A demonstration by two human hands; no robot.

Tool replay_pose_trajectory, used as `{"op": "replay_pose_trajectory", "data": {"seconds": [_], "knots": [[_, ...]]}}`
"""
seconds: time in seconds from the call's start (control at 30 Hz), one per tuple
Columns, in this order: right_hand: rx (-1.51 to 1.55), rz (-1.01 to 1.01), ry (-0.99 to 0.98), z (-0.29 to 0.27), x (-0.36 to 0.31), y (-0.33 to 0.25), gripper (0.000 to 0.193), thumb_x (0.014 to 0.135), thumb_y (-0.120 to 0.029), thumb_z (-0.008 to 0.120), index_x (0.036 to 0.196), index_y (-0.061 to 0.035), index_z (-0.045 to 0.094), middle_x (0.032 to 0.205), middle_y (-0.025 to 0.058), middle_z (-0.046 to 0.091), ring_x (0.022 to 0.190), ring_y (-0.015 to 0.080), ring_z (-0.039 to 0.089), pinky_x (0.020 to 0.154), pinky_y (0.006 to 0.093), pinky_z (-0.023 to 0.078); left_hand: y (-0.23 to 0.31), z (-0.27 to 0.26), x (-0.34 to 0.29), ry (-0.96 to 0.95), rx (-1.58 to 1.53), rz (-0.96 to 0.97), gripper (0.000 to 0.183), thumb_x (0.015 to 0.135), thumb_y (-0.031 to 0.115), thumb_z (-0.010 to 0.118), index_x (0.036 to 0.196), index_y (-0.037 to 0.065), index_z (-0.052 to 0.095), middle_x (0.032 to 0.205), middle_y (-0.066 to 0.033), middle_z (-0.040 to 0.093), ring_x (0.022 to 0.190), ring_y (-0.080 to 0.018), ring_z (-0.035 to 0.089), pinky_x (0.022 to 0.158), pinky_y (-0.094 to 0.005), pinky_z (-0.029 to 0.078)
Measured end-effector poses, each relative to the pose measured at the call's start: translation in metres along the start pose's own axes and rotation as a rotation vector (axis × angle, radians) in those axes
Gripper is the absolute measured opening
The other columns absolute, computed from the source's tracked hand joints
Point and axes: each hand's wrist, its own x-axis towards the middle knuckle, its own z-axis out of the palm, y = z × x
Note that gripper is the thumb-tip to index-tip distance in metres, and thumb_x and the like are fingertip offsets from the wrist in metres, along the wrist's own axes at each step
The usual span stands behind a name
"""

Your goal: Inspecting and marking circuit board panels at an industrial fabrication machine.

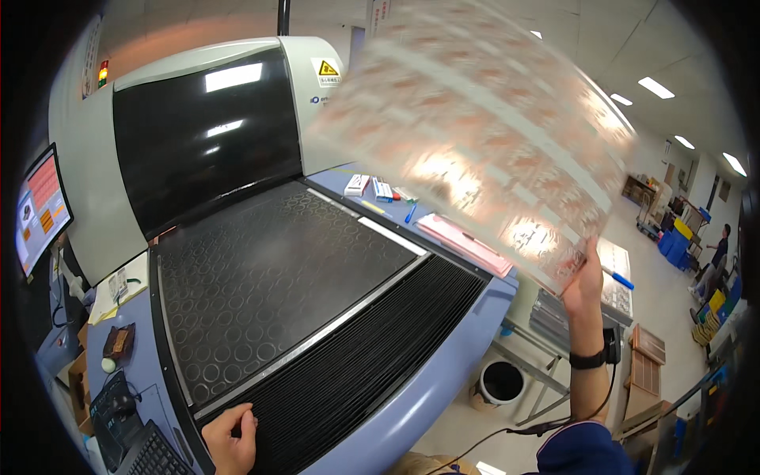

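My right hand (584,279) is raised at the right and grips the lower corner of a large, thin circuit board panel (475,131). The panel has copper-coloured patterns on a pale ground. It is tilted up in the air, its surface smeared by motion and shiny with reflected light. My left hand (230,440) is low at the front left, over the black ribbed strip (360,348) of a machine. Its fingers are loosely curled, and nothing shows in them. Behind the strip lies the machine's black bed (277,269), marked with rings.
The machine's hood (206,134) rises behind the bed. At left are a monitor (43,210), a keyboard (158,455) and a mouse. Small boxes (357,185) and a pink sheet stack (467,244) lie along the right ledge. A bin (502,383) stands below; a person (719,247) is far right.
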Motion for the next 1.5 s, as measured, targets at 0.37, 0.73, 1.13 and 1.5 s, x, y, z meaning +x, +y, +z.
{"op": "replay_pose_trajectory", "data": {"seconds": [0.37, 0.73, 1.13, 1.5], "knots": [[-0.164, 0.403, -0.491, 0.124, -0.034, 0.085, 0.041, 0.110, -0.034, 0.052, 0.128, 0.0009, 0.065, 0.121, 0.0077, 0.072, 0.106, 0.0154, 0.068, 0.097, 0.0290, 0.051, -0.020, -0.040, 0.020, 0.539, -1.202, -0.346, 0.063, 0.111, 0.049, 0.032, 0.142, -0.003, 0.051, 0.128, -0.0192, 0.065, 0.115, -0.0274, 0.066, 0.096, -0.0370, 0.054], [-0.094, 0.611, -0.666, 0.132, -0.029, 0.125, 0.045, 0.111, -0.031, 0.047, 0.141, 0.0009, 0.055, 0.136, 0.0100, 0.065, 0.121, 0.0181, 0.064, 0.106, 0.0325, 0.047, -0.015, -0.052, 0.010, 0.150, -1.477, -0.475, 0.060, 0.112, 0.046, 0.039, 0.153, 0.001, 0.040, 0.147, -0.0146, 0.056, 0.129, -0.0244, 0.060, 0.110, -0.0387, 0.050], [0.177, 0.801, -0.784, 0.131, -0.015, 0.158, 0.047, 0.113, -0.034, 0.040, 0.148, -0.0049, 0.050, 0.146, 0.0136, 0.059, 0.128, 0.0273, 0.061, 0.110, 0.0443, 0.049, -0.009, -0.024, 0.000, -0.034, -1.603, -0.378, 0.088, 0.099, 0.072, 0.037, 0.160, 0.008, 0.029, 0.153, -0.0179, 0.050, 0.130, -0.0310, 0.061, 0.100, -0.0479, 0.059], [0.094, 0.439, -0.706, 0.132, 0.013, 0.179, 0.046, 0.112, -0.032, 0.043, 0.145, -0.0018, 0.052, 0.147, 0.0104, 0.058, 0.130, 0.0234, 0.058, 0.114, 0.0383, 0.042, -0.026, -0.038, 0.003, 0.326, -0.760, -0.402, 0.054, 0.105, 0.041, 0.063, 0.134, -0.004, 0.060, 0.123, -0.0108, 0.068, 0.106, -0.0176, 0.066, 0.085, -0.0355, 0.058]]}}
